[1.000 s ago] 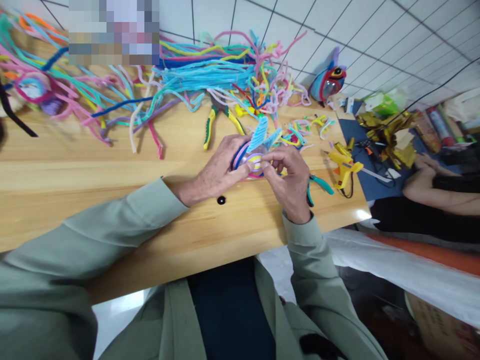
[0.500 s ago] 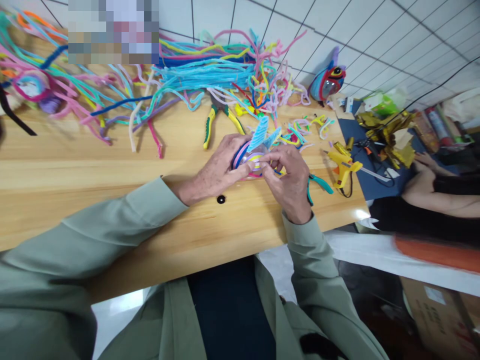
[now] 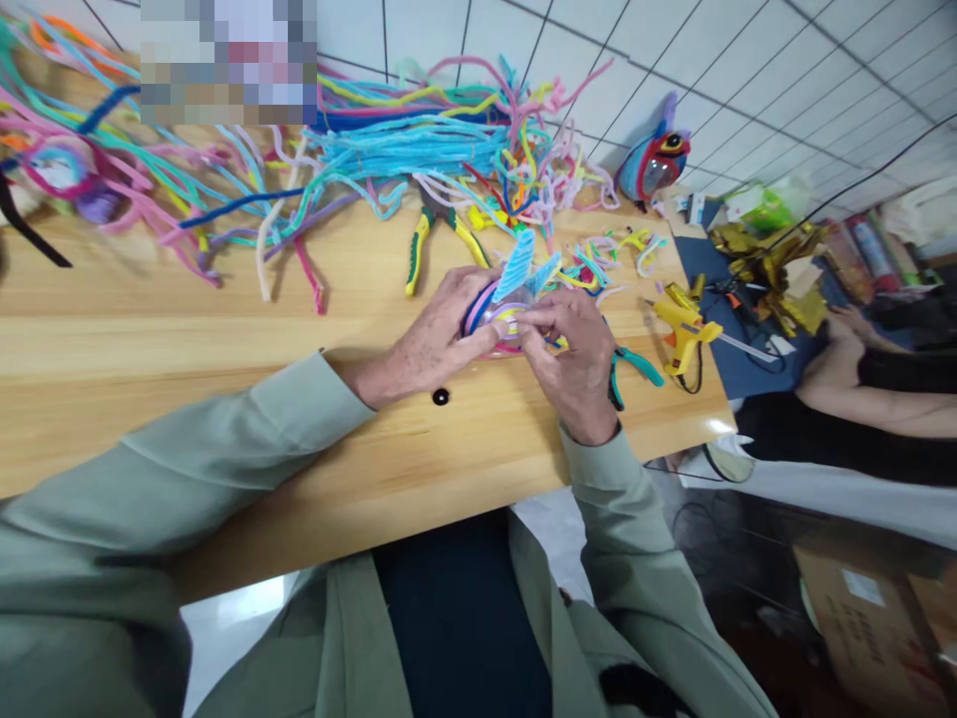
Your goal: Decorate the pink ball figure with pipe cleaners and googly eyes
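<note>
Between my hands is a pipe-cleaner figure (image 3: 515,267) with striped light-blue fins and bands of blue, pink, purple and yellow. My left hand (image 3: 449,329) wraps round its left side, thumb along the front. At its right front my right hand (image 3: 572,349) pinches with thumb and forefinger; whatever is between those fingertips is too small to make out. A black round eye piece (image 3: 441,397) lies on the wooden table (image 3: 329,449) below my left hand. Teal-handled pliers (image 3: 639,367) lie partly hidden behind my right hand.
Yellow-and-green pliers (image 3: 419,254) lie behind my hands. Bundled light-blue pipe cleaners (image 3: 411,150) and loose strands stretch along the back. A finished fish-like figure (image 3: 654,165) stands by the tiled wall. A yellow glue gun (image 3: 684,334) is at right, near another person's arm (image 3: 859,394).
My hands hold nearly the same pose, with a slight shift of the right fingers. At the right edge, the other person's arm has moved a little and an orange surface is no longer visible.
</note>
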A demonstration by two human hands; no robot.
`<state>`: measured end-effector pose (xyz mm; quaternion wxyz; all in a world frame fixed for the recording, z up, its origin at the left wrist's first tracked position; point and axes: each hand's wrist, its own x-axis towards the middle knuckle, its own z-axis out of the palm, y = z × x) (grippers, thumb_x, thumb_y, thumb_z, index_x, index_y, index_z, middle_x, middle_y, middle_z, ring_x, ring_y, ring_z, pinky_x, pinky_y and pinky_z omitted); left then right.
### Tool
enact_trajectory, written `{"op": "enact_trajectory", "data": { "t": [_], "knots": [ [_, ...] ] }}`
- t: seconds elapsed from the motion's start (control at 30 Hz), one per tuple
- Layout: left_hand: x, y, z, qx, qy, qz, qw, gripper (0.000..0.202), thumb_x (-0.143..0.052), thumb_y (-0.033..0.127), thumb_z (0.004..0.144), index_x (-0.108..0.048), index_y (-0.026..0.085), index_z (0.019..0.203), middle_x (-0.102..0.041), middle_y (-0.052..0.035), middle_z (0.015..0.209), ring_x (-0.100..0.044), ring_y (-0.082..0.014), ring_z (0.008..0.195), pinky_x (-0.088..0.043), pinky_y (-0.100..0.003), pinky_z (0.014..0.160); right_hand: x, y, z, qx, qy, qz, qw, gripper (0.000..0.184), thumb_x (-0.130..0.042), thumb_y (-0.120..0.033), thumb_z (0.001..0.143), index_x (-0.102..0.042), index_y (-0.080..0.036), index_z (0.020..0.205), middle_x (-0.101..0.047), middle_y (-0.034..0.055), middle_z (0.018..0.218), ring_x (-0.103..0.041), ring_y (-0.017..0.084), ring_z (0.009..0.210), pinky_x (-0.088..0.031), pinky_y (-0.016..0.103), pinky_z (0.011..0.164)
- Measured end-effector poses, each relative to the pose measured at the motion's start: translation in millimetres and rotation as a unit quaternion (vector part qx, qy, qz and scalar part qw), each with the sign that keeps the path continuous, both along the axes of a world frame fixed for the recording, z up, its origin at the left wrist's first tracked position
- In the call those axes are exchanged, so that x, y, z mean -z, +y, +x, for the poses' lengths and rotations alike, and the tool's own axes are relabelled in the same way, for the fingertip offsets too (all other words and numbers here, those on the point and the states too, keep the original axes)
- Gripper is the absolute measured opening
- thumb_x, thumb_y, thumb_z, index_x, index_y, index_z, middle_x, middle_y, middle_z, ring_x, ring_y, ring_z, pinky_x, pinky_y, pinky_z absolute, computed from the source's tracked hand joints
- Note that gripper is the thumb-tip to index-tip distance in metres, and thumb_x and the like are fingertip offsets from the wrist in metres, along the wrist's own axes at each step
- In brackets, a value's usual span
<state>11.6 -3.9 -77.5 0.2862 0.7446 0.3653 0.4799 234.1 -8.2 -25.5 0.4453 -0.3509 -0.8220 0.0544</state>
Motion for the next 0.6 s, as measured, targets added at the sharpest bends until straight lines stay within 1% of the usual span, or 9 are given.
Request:
{"op": "enact_trajectory", "data": {
  "t": [0.1, 0.2, 0.27, 0.33, 0.4, 0.47, 0.53, 0.6],
  "knots": [
    [-0.7, 0.1, -0.4, 0.006, -0.014, -0.013, 1.0, 0.069, -0.06, 0.075, 0.111, -0.06, 0.028, 0.161, -0.068, -0.0157, 0.157, -0.061, -0.0368, 0.151, -0.049, -0.058, 0.132, 5.6, 1.6, 1.4, 0.0, 0.031, -0.023, 0.999, 0.015, -0.075, -0.02, 0.105, -0.083, -0.032, 0.109, -0.076, 0.0017, 0.098, -0.07, 0.02, 0.086, -0.059, 0.037, 0.073],
    [1.0, 1.3, -1.3, 0.021, -0.012, -0.009, 1.0, 0.074, -0.059, 0.077, 0.111, -0.058, 0.027, 0.165, -0.065, -0.016, 0.162, -0.058, -0.0378, 0.155, -0.046, -0.061, 0.135, 11.7, 1.6, 3.7, 0.001, 0.068, -0.047, 0.997, 0.011, -0.076, -0.028, 0.108, -0.082, -0.033, 0.115, -0.075, 0.001, 0.101, -0.067, 0.018, 0.081, -0.057, 0.036, 0.071],
    [3.8, 2.4, -1.6, 0.028, -0.017, -0.004, 0.999, 0.073, -0.059, 0.076, 0.111, -0.057, 0.028, 0.167, -0.064, -0.0158, 0.165, -0.057, -0.0383, 0.157, -0.045, -0.061, 0.136, 14.8, 0.1, 5.2, -0.001, 0.089, -0.061, 0.994, 0.009, -0.076, -0.033, 0.109, -0.082, -0.033, 0.116, -0.076, 0.0015, 0.104, -0.068, 0.018, 0.082, -0.058, 0.035, 0.072],
    [7.1, 3.4, -1.1, 0.031, -0.025, 0.004, 0.999, 0.074, -0.065, 0.073, 0.109, -0.057, 0.029, 0.167, -0.062, -0.0159, 0.167, -0.056, -0.0389, 0.158, -0.045, -0.061, 0.136, 16.9, -2.1, 6.3, 0.0, 0.104, -0.069, 0.992, 0.009, -0.076, -0.037, 0.11, -0.083, -0.033, 0.115, -0.077, 0.0024, 0.108, -0.071, 0.019, 0.088, -0.059, 0.036, 0.075],
    [10.1, 4.1, 0.2, 0.024, -0.032, 0.006, 0.999, 0.08, -0.076, 0.073, 0.103, -0.056, 0.028, 0.167, -0.062, -0.0164, 0.167, -0.057, -0.0399, 0.157, -0.047, -0.062, 0.135, 18.8, -3.4, 7.0, 0.008, 0.121, -0.078, 0.989, 0.012, -0.074, -0.041, 0.112, -0.083, -0.033, 0.113, -0.078, 0.0033, 0.11, -0.073, 0.021, 0.096, -0.061, 0.038, 0.08],
    [12.1, 4.6, 1.8, 0.009, -0.041, -0.005, 0.999, 0.089, -0.087, 0.074, 0.094, -0.058, 0.028, 0.164, -0.064, -0.0167, 0.163, -0.06, -0.0409, 0.155, -0.05, -0.062, 0.132, 21.7, -3.0, 7.6, 0.026, 0.15, -0.087, 0.985, 0.017, -0.072, -0.046, 0.112, -0.082, -0.032, 0.112, -0.078, 0.0038, 0.111, -0.074, 0.022, 0.1, -0.062, 0.04, 0.085],
    [13.2, 5.0, 2.9, -0.003, -0.052, -0.02, 0.998, 0.092, -0.093, 0.074, 0.088, -0.061, 0.028, 0.16, -0.067, -0.0161, 0.159, -0.062, -0.0412, 0.151, -0.052, -0.062, 0.13, 25.7, -0.9, 8.3, 0.047, 0.182, -0.093, 0.978, 0.022, -0.072, -0.05, 0.112, -0.08, -0.031, 0.111, -0.078, 0.0038, 0.109, -0.073, 0.022, 0.1, -0.063, 0.042, 0.089],
    [14.3, 5.6, 2.8, -0.005, -0.059, -0.024, 0.998, 0.093, -0.097, 0.074, 0.084, -0.063, 0.028, 0.157, -0.068, -0.0155, 0.156, -0.064, -0.041, 0.149, -0.052, -0.062, 0.13, 30.2, 1.7, 8.6, 0.062, 0.207, -0.104, 0.971, 0.025, -0.072, -0.053, 0.111, -0.079, -0.03, 0.111, -0.077, 0.0034, 0.106, -0.073, 0.022, 0.098, -0.063, 0.043, 0.091]
  ]
}}
